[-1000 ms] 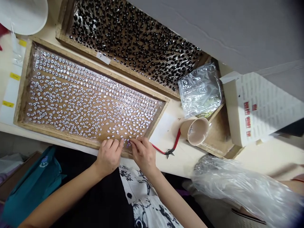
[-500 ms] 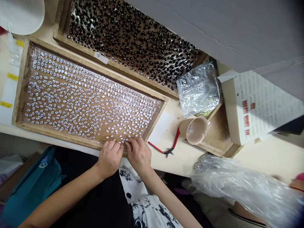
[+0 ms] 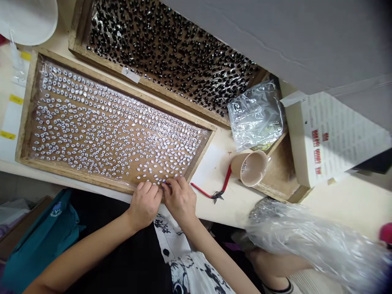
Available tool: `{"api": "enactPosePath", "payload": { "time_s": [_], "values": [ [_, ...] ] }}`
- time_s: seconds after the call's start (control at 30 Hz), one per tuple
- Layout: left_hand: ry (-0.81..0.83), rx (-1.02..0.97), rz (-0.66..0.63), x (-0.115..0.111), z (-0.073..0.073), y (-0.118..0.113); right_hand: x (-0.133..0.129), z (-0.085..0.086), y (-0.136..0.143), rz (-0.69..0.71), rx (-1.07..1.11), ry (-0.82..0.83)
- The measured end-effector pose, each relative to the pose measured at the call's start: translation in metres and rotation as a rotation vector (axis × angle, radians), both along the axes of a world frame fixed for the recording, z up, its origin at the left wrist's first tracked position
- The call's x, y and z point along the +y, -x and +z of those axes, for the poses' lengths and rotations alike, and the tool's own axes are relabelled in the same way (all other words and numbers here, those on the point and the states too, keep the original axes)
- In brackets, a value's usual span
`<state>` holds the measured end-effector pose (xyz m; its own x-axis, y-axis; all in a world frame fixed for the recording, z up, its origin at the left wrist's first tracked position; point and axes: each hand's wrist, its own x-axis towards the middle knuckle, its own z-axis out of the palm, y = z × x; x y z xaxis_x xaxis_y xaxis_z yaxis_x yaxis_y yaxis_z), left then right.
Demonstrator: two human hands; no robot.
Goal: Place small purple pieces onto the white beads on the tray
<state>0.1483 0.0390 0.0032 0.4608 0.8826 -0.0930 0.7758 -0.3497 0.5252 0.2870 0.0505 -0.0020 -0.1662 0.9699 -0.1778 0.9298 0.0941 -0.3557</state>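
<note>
White eye-shaped pieces (image 3: 115, 129) lie spread over shiny film (image 3: 206, 134) in a wooden tray (image 3: 26, 110): even rows along the far side, looser scatter nearer, many with dark centres, plainer ones toward the right-hand end. Left hand (image 3: 145, 204) and right hand (image 3: 180, 199) rest at the near rim, touching or nearly so, fingers curled inward. Grip: tips close together; cannot tell whether either hand pinches a piece, as the knuckles hide it.

Risks, as judged:
1. Loose pieces lie just beyond the fingers; a forward slide of either hand would probably sweep several out of place or flip them.
2. Film looks wrinkled; if not fixed down, a tug could shift many pieces at once.
3. Anything let slip at this rim may fall off the table (image 3: 226, 213), its edge being so near.
4. Red-handled cutters (image 3: 217, 194) lie near the right hand, beside a cup (image 3: 239, 168); a wide wrist swing might knock the cutters.
</note>
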Motion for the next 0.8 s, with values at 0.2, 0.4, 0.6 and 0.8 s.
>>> {"api": "enactPosePath", "payload": {
  "time_s": [0.2,0.4,0.6,0.8],
  "values": [
    [-0.012,-0.015,0.037,0.001,-0.004,-0.007,0.003,0.001,0.002,-0.014,-0.028,0.041],
    [-0.034,-0.028,0.029,0.006,-0.006,-0.008,0.004,0.004,-0.003,0.004,-0.008,0.059],
    [-0.025,-0.042,0.018,0.006,-0.008,-0.011,0.006,0.003,0.000,0.023,-0.032,0.062],
    [0.037,-0.021,0.053,0.004,0.004,0.000,0.011,0.005,0.000,0.010,0.013,0.113]
  ]
}}
